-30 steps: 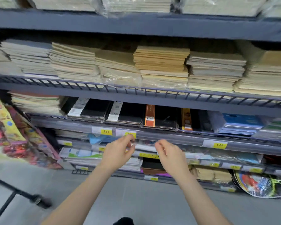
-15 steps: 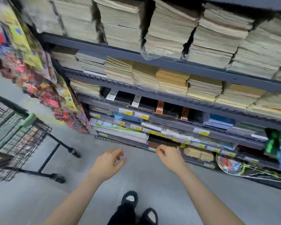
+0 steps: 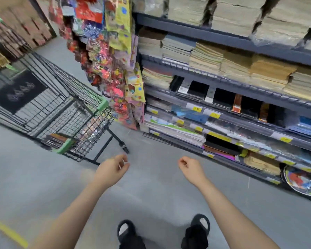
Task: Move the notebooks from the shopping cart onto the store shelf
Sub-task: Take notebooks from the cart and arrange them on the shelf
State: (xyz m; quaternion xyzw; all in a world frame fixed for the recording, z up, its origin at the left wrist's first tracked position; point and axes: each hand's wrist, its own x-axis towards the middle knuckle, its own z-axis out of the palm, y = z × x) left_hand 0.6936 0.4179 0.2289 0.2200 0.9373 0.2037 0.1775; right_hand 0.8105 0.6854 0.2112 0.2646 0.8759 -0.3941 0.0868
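Notebooks (image 3: pixel 58 139) lie flat in the near corner of the wire shopping cart (image 3: pixel 65 97), left of the store shelf (image 3: pixel 241 90). Left hand (image 3: pixel 111 168) and right hand (image 3: pixel 191 168) hang loosely curled, holding nothing, over grey floor (image 3: pixel 151 191) below the shelf. Shelf tiers carry stacked paper goods and yellow price tags (image 3: pixel 215 115)

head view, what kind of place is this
Most likely a stationery aisle in a shop: metal shelves stacked with notebooks, yellow price tags on the shelf edges, and a wire shopping cart on the floor.
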